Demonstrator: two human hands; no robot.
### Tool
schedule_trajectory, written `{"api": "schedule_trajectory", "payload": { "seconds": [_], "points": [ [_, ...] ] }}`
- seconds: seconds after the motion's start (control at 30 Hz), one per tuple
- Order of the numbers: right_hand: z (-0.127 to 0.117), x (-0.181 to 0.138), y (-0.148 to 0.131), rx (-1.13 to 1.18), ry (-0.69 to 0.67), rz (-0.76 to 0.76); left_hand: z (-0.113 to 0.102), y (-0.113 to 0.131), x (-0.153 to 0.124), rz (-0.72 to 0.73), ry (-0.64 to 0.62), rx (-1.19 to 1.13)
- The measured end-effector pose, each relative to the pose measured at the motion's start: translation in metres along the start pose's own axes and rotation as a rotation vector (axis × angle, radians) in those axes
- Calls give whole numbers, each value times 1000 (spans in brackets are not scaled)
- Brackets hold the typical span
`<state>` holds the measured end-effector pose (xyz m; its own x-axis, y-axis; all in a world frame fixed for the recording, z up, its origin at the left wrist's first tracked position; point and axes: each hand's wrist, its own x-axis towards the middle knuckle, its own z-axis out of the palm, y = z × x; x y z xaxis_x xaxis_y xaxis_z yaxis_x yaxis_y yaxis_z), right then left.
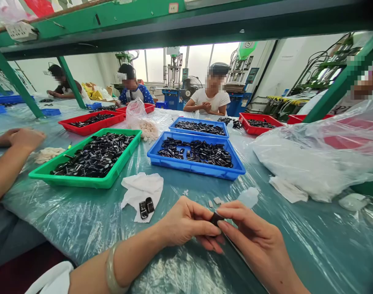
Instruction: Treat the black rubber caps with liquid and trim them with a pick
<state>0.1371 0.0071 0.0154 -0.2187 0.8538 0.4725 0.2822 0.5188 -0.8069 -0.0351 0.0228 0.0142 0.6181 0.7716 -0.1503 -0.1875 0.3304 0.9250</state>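
Note:
My left hand (pixel 186 222) and my right hand (pixel 253 241) meet low in the middle, above the plastic-covered table (pixel 204 192). Both pinch one small black part (pixel 216 218) between their fingertips. A white cloth (pixel 141 190) lies just left of my left hand, with two black parts (pixel 146 207) on it. Several tiny white bits (pixel 215 201) lie on the table beyond my fingers. A pale bangle (pixel 110 269) sits on my left wrist.
A green tray (pixel 51 173) and a blue tray (pixel 192 167) hold many black parts; more blue and red trays stand behind. A clear bag (pixel 315 155) lies at right. Another person's arm (pixel 11 155) rests at left. Three people sit across the table.

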Motion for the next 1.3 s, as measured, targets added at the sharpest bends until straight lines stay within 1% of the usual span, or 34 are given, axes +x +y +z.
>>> {"api": "schedule_trajectory", "payload": {
  "seconds": [0.13,0.27,0.33,0.4,0.47,0.53,0.6,0.7,0.77,0.8,0.9,0.97,1.0,1.07,1.17,1.23,1.3],
  "points": [
    [1,0,0,25,0,4,-2,-2,0,-6,-41,-34],
    [5,-3,10,17,27,-16,-4,-2,0,-38,-60,-26],
    [8,-4,17,3,76,-41,-5,0,1,-40,-36,-3],
    [11,-6,23,-12,118,-15,-6,3,1,-14,27,53],
    [11,-8,26,-28,109,48,-9,9,1,31,134,144],
    [10,-9,28,-61,76,85,-15,16,0,75,276,268],
    [8,-8,28,-110,60,77,-23,26,-4,113,419,391],
    [7,-6,28,-162,24,30,-39,43,-19,177,580,487],
    [8,-5,27,-179,-8,-1,-54,51,-35,220,713,561],
    [9,-5,26,-188,-28,-10,-63,54,-44,241,799,608],
    [11,-4,26,-217,-42,-40,-96,59,-74,322,1106,759],
    [13,-4,27,-237,-42,-70,-120,59,-92,335,1294,862],
    [13,-4,28,-247,-40,-81,-131,59,-99,333,1362,912],
    [13,-4,30,-260,-45,-94,-150,57,-111,322,1438,1012],
    [13,-3,30,-262,-70,-98,-165,55,-120,282,1463,1132],
    [13,-3,30,-261,-93,-93,-165,53,-120,267,1463,1190],
    [13,-3,30,-268,-104,-83,-156,51,-117,267,1447,1239]
  ]
}}
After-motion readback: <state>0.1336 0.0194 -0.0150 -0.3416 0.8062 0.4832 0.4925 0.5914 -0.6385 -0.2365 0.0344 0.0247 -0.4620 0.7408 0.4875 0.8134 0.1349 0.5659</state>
